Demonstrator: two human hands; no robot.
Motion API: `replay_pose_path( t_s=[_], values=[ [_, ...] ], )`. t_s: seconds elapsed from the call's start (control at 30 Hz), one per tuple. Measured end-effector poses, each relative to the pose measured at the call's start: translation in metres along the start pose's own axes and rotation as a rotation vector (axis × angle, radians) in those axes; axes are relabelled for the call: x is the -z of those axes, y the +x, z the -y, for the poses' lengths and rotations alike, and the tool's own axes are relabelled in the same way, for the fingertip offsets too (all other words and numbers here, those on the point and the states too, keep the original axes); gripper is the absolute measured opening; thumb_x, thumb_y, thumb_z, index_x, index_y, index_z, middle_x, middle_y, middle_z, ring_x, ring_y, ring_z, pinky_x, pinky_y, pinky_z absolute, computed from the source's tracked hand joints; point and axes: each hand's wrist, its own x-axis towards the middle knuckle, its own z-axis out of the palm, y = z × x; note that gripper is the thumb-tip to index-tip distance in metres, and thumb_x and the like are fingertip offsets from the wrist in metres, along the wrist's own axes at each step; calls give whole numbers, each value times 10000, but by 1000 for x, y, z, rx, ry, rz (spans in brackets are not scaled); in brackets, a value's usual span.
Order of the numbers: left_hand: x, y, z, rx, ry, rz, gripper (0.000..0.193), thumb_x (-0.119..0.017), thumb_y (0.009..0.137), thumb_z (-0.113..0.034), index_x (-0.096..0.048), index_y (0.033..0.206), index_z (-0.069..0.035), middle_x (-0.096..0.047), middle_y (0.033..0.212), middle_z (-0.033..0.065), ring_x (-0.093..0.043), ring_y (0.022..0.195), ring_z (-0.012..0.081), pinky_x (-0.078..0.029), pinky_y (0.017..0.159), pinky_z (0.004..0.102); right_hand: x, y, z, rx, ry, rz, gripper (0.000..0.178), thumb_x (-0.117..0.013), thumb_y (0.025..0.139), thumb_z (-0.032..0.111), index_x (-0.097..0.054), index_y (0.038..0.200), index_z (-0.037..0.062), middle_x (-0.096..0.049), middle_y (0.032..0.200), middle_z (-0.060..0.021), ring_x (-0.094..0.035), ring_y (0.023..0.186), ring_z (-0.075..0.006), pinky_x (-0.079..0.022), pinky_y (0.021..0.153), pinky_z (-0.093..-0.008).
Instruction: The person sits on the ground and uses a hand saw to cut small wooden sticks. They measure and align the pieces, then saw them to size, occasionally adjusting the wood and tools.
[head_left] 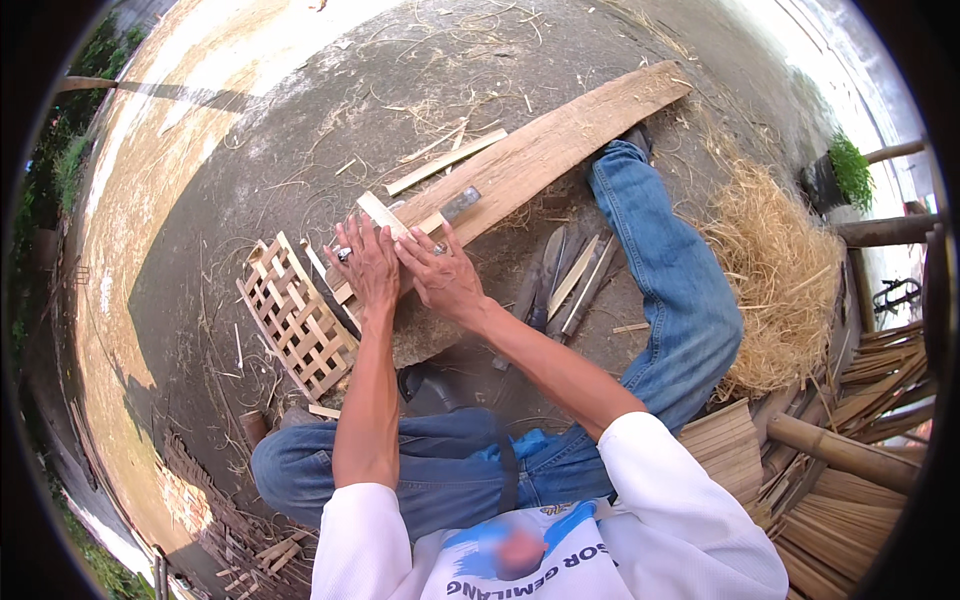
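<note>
A long wooden plank (pixel 565 135) slants away to the far right, with its near end beneath my hands. My left hand (pixel 366 262) lies over that end, fingers stretched out and a ring on one finger. Beside it, almost touching, my right hand (pixel 443 275) rests with its fingers extended, also ringed. A pale bamboo strip (pixel 380 212) sticks out past the fingertips; how far it runs under the hands is hidden. By the right fingertips, a short grey metal piece (pixel 460 204) lies on the plank next to a light wood piece (pixel 430 222).
A woven bamboo lattice (pixel 300 325) lies left of my hands. Long blades and strips (pixel 570 280) lie between my legs. Another pale strip (pixel 445 162) rests beyond the plank. Shavings are heaped (pixel 775 275) at the right, near bamboo poles (pixel 840 452). A potted plant (pixel 850 172) stands far right.
</note>
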Motion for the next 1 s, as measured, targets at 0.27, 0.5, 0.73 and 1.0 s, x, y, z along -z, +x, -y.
replay_pose_path(
  t_s=[0.27, 0.5, 0.73, 1.0],
  values=[
    [17, -5, -13, -99, -262, -102, 291, -627, 996, -389, -643, 1071, -108, -607, 1214, 79, -508, 1279, 304, -103, 1222, 572, 16, -6, 10, -215, 230, -135, 518, -555, 948, 164, -535, 1454, 53, -511, 1496, -211, -429, 1437, -393, -253, 1215, -579],
    [33, -7, -12, -197, -143, -92, 468, -742, 898, -539, -664, 853, -80, -631, 1078, 120, -550, 1153, 338, -233, 1131, 560, 234, -102, 9, -407, 740, -560, 311, -612, 1018, 153, -679, 1297, 34, -621, 1390, -241, -597, 1314, -356, -430, 1136, -448],
    [23, -1, -12, -255, -104, -74, 528, -712, 887, -611, -701, 848, -85, -683, 956, 95, -589, 990, 307, -333, 1013, 494, 324, -373, -98, -1198, 42, -902, 287, -619, 1017, 239, -723, 1166, 17, -757, 1043, -150, -738, 929, -245, -567, 819, -350],
    [16, 0, -3, -224, -111, -57, 548, -724, 867, -630, -702, 851, -83, -688, 887, 92, -578, 945, 299, -385, 924, 462, 146, -468, -62, -1485, 233, -66, 301, -660, 946, 302, -712, 1069, 32, -734, 984, -188, -703, 980, -376, -538, 818, -450]
  ],
)
